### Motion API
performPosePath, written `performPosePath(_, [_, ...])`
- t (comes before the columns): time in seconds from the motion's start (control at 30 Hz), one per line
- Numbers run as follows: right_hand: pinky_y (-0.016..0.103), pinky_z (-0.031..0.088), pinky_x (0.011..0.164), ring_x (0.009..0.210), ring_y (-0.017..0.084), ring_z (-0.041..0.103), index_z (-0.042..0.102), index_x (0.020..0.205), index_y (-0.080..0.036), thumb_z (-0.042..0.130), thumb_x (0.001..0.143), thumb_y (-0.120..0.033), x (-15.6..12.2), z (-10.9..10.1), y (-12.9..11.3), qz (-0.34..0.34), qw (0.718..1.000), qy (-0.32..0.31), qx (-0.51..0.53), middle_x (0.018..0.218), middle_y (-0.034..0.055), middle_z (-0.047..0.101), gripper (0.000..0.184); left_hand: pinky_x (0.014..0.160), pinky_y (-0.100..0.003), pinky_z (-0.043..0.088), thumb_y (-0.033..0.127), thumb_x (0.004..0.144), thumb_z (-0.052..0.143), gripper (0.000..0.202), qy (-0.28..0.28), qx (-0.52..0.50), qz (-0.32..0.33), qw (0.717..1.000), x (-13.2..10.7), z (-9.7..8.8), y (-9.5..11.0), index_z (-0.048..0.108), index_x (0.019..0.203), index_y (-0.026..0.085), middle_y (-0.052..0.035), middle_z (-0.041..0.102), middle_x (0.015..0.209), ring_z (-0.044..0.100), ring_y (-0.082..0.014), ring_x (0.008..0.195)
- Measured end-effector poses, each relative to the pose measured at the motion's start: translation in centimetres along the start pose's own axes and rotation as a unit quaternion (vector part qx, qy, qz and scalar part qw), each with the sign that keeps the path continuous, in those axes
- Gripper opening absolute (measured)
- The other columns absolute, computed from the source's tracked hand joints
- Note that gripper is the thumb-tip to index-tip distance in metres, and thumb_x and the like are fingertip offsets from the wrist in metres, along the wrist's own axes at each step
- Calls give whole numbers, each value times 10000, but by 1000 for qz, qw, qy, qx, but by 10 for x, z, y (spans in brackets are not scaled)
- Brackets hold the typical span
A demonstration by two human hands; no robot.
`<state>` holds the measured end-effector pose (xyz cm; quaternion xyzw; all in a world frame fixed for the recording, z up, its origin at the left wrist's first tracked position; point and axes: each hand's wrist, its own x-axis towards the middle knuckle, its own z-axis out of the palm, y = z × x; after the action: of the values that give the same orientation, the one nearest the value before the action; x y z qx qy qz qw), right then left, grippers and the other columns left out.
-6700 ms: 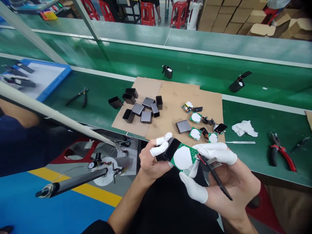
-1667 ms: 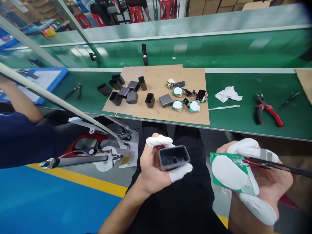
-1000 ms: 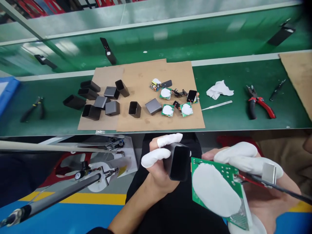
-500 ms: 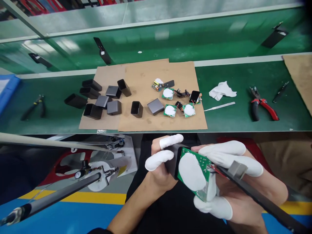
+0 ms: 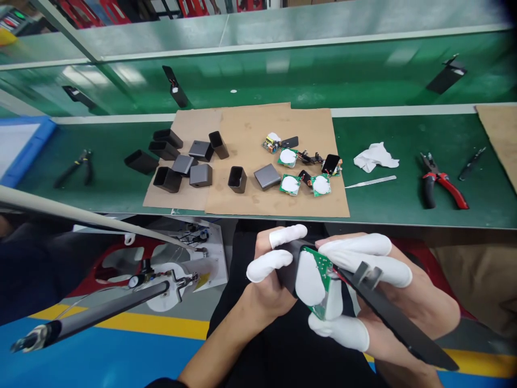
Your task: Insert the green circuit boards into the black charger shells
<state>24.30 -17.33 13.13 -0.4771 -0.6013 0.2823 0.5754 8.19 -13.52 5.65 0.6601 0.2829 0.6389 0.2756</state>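
My left hand (image 5: 269, 275), with white finger cots, is closed around a black plastic housing (image 5: 287, 275) above my lap. A green circuit board (image 5: 323, 265) with a large white blob of paste sits partly inside the housing's open end. My right hand (image 5: 388, 285), also in finger cots, grips the board by its outer edges between fingers and thumb. From the board, red and black wires run to a long black end plate (image 5: 396, 318) with a metal prong part (image 5: 368, 275). The far edge of the board is hidden inside the housing.
On the bench lies cardboard (image 5: 242, 129) with several black housings (image 5: 167, 179) and pasted circuit boards (image 5: 290, 184). To the right are a white tissue (image 5: 375, 157), a flat metal stick (image 5: 371, 181) and red-handled pliers (image 5: 442, 183). Other pliers (image 5: 76, 168) lie left. A hose (image 5: 97, 213) crosses at left.
The circuit board has slid further into the housing as my right hand moved left toward my left hand. The black end plate has come along. The view has shifted slightly.
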Motion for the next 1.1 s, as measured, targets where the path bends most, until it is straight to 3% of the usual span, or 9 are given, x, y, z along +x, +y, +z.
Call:
performPosePath(0.1, [374,686,688,960,277,802,759,1354,-279,1004,716,-193,2,0,-1,-62,998,-25,-14,1121,76,813,689,904,-454,666,345,991,807,406,12,-1,7,1000,0,1,0,512,1267,307,-113,720,1348,731,-248,1143])
performPosePath(0.27, [445,703,758,1010,325,794,717,1408,-287,983,754,-218,-3,-6,4,-40,997,-66,-6,1189,103,807,710,928,-412,663,206,1029,723,351,24,-2,41,999,-4,2,-6,512,1296,291,-104,714,1359,742,-220,1160])
performPosePath(0.43, [483,689,788,1003,337,785,720,1355,-290,1025,696,-249,-3,-6,15,-57,997,-48,1,1163,98,800,727,940,-384,669,158,1055,658,315,4,-25,23,999,-3,6,-6,507,1305,277,-114,697,1357,755,-209,1190])
performPosePath(0.53, [476,680,818,1016,328,783,731,1309,-247,1006,704,-226,2,-3,19,-67,997,-44,-11,1137,105,792,665,949,-381,677,216,1059,675,320,6,-59,11,998,-3,10,-4,496,1320,262,-126,656,1330,760,-222,1207])
performPosePath(0.7, [468,681,822,1007,313,780,723,1292,-268,1031,692,-282,8,2,19,-72,996,-43,-23,1151,104,807,675,969,-475,679,404,972,822,515,-17,-83,-78,993,-10,15,1,461,1331,323,-102,607,1316,755,-280,1205])
performPosePath(0.9, [410,665,774,1015,286,744,716,1331,-253,995,706,-183,6,6,19,-56,997,-40,-27,1165,101,800,688,973,-461,670,153,903,840,597,9,-93,-82,992,-15,18,-2,463,1340,303,-103,608,1318,740,-274,1216])
performPosePath(1.1, [405,637,840,1033,262,709,735,1262,-293,956,754,-168,6,11,15,13,999,-48,-19,1177,62,773,568,912,-388,651,137,989,726,454,31,-73,-85,993,-14,20,-1,448,1308,300,-90,633,1293,749,-228,1152])
